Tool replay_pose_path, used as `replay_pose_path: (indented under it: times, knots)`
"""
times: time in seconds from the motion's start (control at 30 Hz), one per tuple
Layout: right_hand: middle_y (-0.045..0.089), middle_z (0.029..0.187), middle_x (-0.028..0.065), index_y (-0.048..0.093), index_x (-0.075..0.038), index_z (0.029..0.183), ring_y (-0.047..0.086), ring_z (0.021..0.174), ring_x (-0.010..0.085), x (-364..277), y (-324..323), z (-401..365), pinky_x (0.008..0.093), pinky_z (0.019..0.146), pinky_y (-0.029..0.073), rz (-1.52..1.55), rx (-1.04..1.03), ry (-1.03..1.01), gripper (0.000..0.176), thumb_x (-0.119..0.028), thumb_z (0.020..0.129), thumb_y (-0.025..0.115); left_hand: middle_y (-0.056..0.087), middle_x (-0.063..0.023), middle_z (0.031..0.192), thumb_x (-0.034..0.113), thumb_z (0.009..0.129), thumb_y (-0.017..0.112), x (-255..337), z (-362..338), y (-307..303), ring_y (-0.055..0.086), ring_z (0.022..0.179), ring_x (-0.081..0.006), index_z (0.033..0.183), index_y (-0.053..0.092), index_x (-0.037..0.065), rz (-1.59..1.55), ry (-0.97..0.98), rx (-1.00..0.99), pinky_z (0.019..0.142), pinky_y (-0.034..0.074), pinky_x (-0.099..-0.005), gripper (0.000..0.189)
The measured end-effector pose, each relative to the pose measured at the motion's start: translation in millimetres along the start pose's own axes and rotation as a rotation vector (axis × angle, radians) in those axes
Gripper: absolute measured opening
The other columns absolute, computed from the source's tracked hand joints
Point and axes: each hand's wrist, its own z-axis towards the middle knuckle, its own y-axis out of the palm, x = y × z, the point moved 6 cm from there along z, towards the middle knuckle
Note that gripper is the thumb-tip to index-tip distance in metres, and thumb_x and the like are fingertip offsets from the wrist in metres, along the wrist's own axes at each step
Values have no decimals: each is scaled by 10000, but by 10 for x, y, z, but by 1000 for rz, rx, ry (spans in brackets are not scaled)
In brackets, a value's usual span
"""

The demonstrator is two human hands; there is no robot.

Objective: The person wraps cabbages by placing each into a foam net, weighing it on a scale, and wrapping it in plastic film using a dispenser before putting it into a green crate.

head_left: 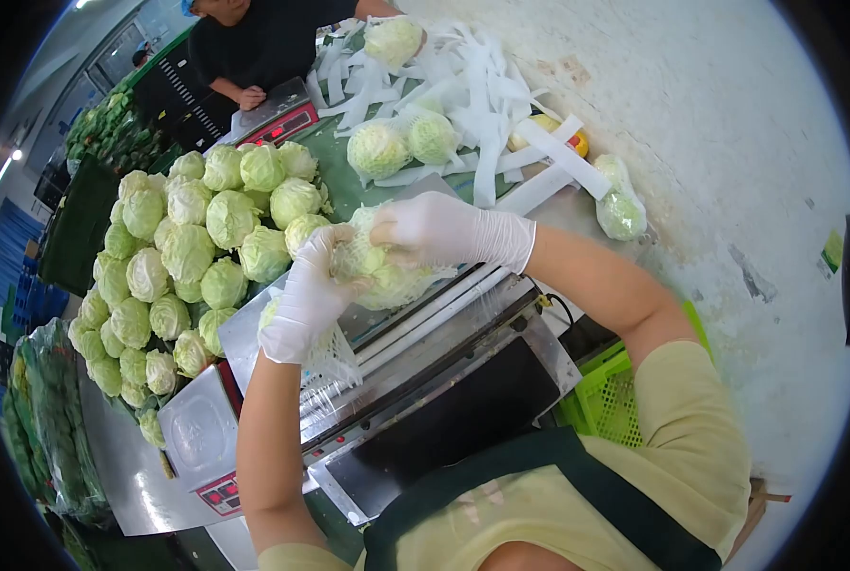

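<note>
Both of my hands wear white gloves and are at a pale green cabbage (384, 270) partly wrapped in a white foam net, above the wrapping machine (425, 352). My left hand (309, 297) grips the near left side of the net, fingers curled, and a loose length of foam net (332, 354) hangs below it. From the upper right, my right hand (430, 230) has its fingers bent onto the cabbage and net; its fingertips are partly hidden.
A heap of cabbages (187, 249) lies to the left, beside a scale (199, 433). Netted cabbages (379, 150) and a pile of white foam net sleeves (487, 90) lie ahead. A wrapped cabbage (620, 205) sits at the right. Across the table, a person (258, 48) works by another scale (287, 114).
</note>
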Motion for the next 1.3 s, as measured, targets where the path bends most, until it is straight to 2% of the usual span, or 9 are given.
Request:
replay_pose_path:
  times: [0.27,0.6,0.67,0.8,0.87,0.97,1.13,1.23,1.3]
  knots:
    - [620,894,81,632,-82,911,645,721,272,-9,-34,45,345,611,536,85,136,19,160,-93,756,673,572,-119,1217,40,711,798,29,-36,-42,547,1137,-225,1263,517,28,114,17,-7,942,453,-329,620]
    - [633,790,14,654,-19,837,557,565,52,574,-544,-937,199,514,404,1075,430,836,79,-40,842,578,561,-103,1224,-38,707,776,-87,-169,-158,613,893,-132,1272,497,31,-13,-69,18,784,518,-279,634]
    - [650,815,34,675,-16,912,607,661,90,617,-923,-1428,236,572,458,1566,342,441,115,-69,847,596,560,-102,1232,-41,708,774,-83,-173,-143,615,885,-136,1276,494,31,5,-52,17,788,519,-284,637]
    - [665,921,75,676,-19,1043,637,784,201,691,-1186,-1864,319,704,516,56,60,996,229,-127,841,660,558,-98,1246,-39,715,770,-18,-165,-126,616,914,-150,1279,495,33,41,-54,26,799,523,-294,632]
    - [657,1010,78,664,-35,1087,639,842,237,394,-1193,-1543,332,750,523,-221,128,877,263,-135,845,667,558,-97,1252,-36,718,767,33,-199,-86,606,970,-157,1279,497,35,59,-59,10,812,522,-300,627]
    - [626,1121,107,643,-53,1110,642,977,299,-167,-763,-573,347,804,523,397,164,585,258,-140,868,648,560,-99,1259,-31,721,765,80,-179,-78,578,1071,-166,1278,500,37,95,-12,14,840,515,-305,621]
    - [644,1064,129,672,-63,1067,649,931,305,-205,-74,-20,331,792,524,44,-7,329,232,-152,853,669,581,-151,1197,11,681,802,186,-218,-69,548,1155,-286,1246,519,20,113,-6,58,986,441,-368,632]
    - [643,857,102,660,-45,928,651,806,260,-61,-121,-67,329,709,521,302,147,382,114,-135,859,653,582,-148,1175,10,677,800,155,-191,-64,552,1125,-288,1240,525,19,123,27,46,972,446,-373,627]
    - [611,721,45,676,-42,943,624,705,199,134,-227,-419,339,666,500,1033,197,878,113,-118,860,662,573,-131,1229,6,695,787,-23,-190,-75,556,1137,-236,1264,513,33,105,-36,33,923,479,-347,632]
